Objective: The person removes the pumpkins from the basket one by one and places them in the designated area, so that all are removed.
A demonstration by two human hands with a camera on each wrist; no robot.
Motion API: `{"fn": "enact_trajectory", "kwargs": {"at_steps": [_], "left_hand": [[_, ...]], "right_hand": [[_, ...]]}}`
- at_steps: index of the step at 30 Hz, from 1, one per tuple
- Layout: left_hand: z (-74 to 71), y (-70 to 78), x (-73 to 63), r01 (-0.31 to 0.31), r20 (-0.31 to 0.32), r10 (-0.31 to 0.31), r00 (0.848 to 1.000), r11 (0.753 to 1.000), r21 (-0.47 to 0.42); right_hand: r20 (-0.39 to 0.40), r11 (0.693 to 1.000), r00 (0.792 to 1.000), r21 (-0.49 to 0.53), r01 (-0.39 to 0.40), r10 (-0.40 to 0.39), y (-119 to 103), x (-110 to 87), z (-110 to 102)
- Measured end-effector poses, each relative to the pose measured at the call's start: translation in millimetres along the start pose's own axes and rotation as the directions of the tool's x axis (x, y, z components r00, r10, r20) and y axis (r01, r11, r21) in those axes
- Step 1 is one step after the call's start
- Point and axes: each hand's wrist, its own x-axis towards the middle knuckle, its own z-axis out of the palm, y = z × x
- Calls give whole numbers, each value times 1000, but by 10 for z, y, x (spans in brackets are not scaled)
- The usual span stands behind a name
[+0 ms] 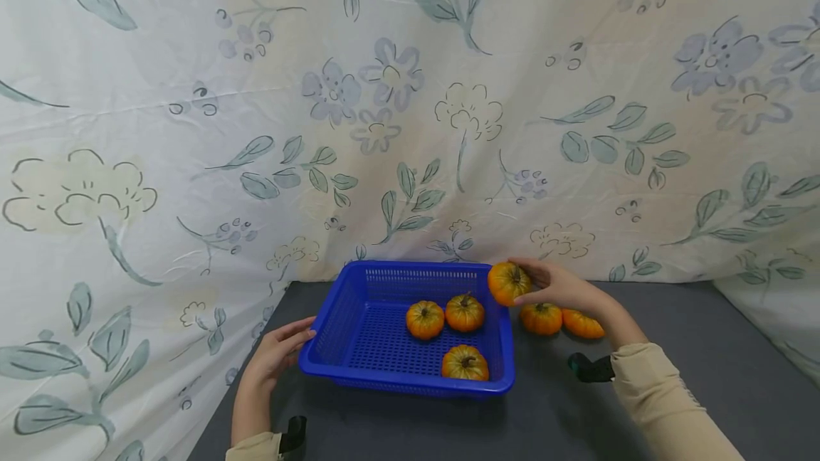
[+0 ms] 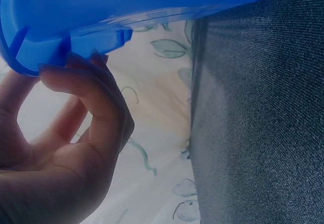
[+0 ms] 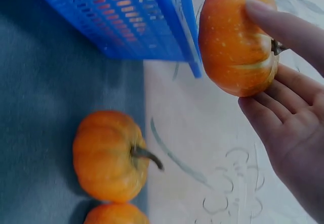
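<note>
My right hand (image 1: 564, 286) holds a small orange pumpkin (image 1: 509, 284) over the right rim of a blue plastic basket (image 1: 365, 378). In the right wrist view, thumb and fingers grip this pumpkin (image 3: 235, 39) from opposite sides, its stem towards the palm. At the basket's left side, my left hand (image 1: 272, 354) pinches the rim; the left wrist view has its curled fingers (image 2: 76, 82) against the blue edge. Inside the basket sit three pumpkins: one near the middle (image 1: 425, 320), another beside it (image 1: 465, 312), and a third by the front wall (image 1: 465, 363).
Right of the basket, two more pumpkins lie on the dark table (image 1: 544, 404): one (image 1: 541, 319) close to the basket and one (image 1: 581, 324) partly behind the right forearm. A floral cloth (image 1: 410, 126) hangs behind the table and along its sides.
</note>
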Motion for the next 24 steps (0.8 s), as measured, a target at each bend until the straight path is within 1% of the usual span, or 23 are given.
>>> {"fn": "enact_trajectory", "kwargs": {"at_steps": [2, 8, 11, 16, 21, 24], "left_hand": [[0, 2, -1, 1, 0, -1, 1000, 1000, -1], [1, 0, -2, 0, -3, 0, 1000, 1000, -2], [4, -3, -3, 1, 1, -1, 1000, 1000, -3], [-2, -10, -13, 3, 10, -3, 1000, 1000, -2], [-11, -1, -22, 7, 0, -7, 1000, 1000, -4], [-16, 4, -26, 2, 5, -2, 1000, 1000, 0]], "right_hand": [[-20, 1000, 1000, -9, 5, -5, 31, -35, -33], [-78, 1000, 997, 13, 18, -17, 168, -158, -148], [-98, 1000, 995, 5, -16, 17, 263, -219, -206], [-121, 995, 988, 33, -91, 95, 400, -309, -295], [-146, 989, 978, 52, -140, 146, 518, -385, -385], [-160, 985, 972, 44, -167, 172, 601, -425, -427]]}}
